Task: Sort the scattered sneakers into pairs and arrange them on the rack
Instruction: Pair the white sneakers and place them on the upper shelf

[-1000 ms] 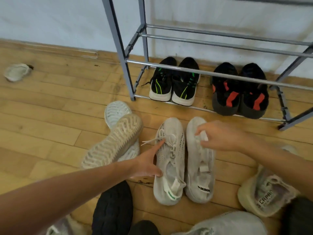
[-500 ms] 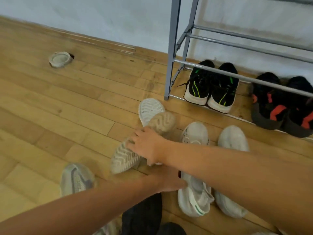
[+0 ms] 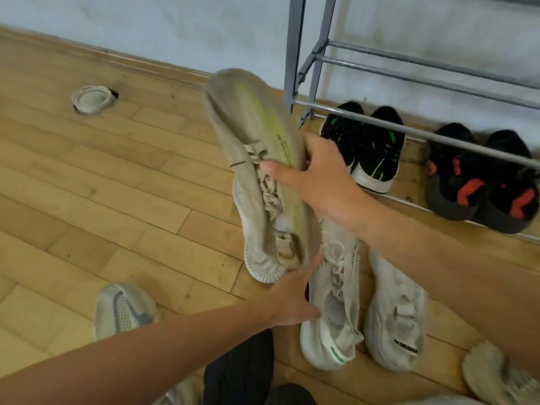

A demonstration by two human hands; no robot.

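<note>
- A dark shoe [image 3: 239, 372] is seen at the bottom edge, well in front of the rack [image 3: 292, 54].
- A grey sneaker [image 3: 122, 311] is laid on the floor [image 3: 117, 185], in front of the rack and to its left.
- A white pair of sneakers [image 3: 394, 325] is set side by side in front of the rack.
- The left hand [image 3: 286, 302] is placed at the heel of a lifted beige sneaker [image 3: 263, 147], fingers fairly straight.
- The sneaker is gripped at its middle by the right hand [image 3: 324, 179], thumb across the laces, beside the rack's left post.
- A black-and-green pair [image 3: 377, 153] and a black-and-red pair [image 3: 473, 185] are placed under the rack's lowest bar.
</note>
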